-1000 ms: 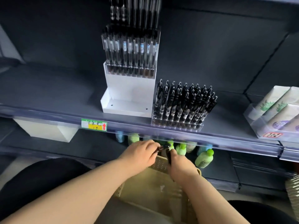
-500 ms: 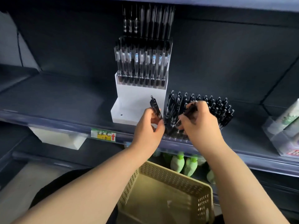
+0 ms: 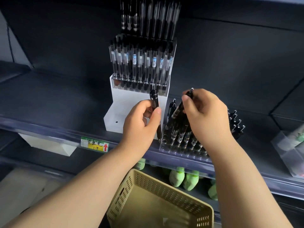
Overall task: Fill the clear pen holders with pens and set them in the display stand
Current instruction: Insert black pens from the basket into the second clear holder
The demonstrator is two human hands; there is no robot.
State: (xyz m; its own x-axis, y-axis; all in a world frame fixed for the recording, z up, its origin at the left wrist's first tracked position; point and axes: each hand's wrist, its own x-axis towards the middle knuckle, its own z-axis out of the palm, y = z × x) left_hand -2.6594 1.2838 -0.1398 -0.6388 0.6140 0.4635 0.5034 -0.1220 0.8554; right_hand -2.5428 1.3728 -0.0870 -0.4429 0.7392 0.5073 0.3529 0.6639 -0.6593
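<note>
Finding: my hands have come up from the beige basket (image 3: 158, 199), where they were a second ago, to the shelf (image 3: 49, 99), and each now carries one black pen. My left hand (image 3: 141, 122) grips its pen (image 3: 154, 100) roughly upright, thumb curled across the barrel and fingers closed behind it, clip end up, just left of the clear pen holder (image 3: 181, 145) and in front of the white display stand (image 3: 130, 102). My right hand (image 3: 207, 116) pinches a second pen (image 3: 179, 107) between thumb and curled fingers, tilted with its tip pointing down toward the holder's left rows. Whether that tip has entered a slot I cannot tell, as other pens hide it. The holder stands on the shelf front, touching or just beside the stand's right side, and looks mostly full. It is not yet in the stand. The stand's upper tier already carries a filled holder (image 3: 141, 63); its lower step is bare. Judgement: the fetching step is done and seating is in hand. The right pen should go in first, then the left. Once no slots remain, the holder should move to the lower step. Risk: knocking the packed neighbouring pens while threading the tip.
</note>
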